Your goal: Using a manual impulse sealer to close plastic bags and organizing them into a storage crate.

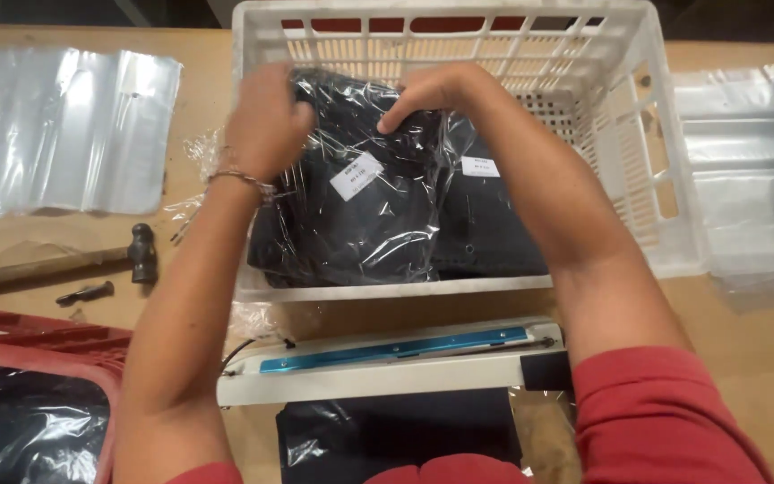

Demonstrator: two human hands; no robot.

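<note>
Head view: left hand [266,121] and right hand [436,90] both pinch the bagged garment [351,197] top edge, lowering it flat into the crate [647,108] beside another pack [485,215].

white crate [674,188], black bagged garment [360,224], red sleeve [665,421].

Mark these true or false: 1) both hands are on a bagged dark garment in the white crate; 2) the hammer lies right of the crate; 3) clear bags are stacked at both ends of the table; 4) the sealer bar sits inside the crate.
1) True: the left hand and right hand grip the bagged dark garment inside the white crate.
2) False: the hammer lies left of the crate.
3) True: clear bags left, more right.
4) False: the sealer sits on the table, in front of the crate.
</note>
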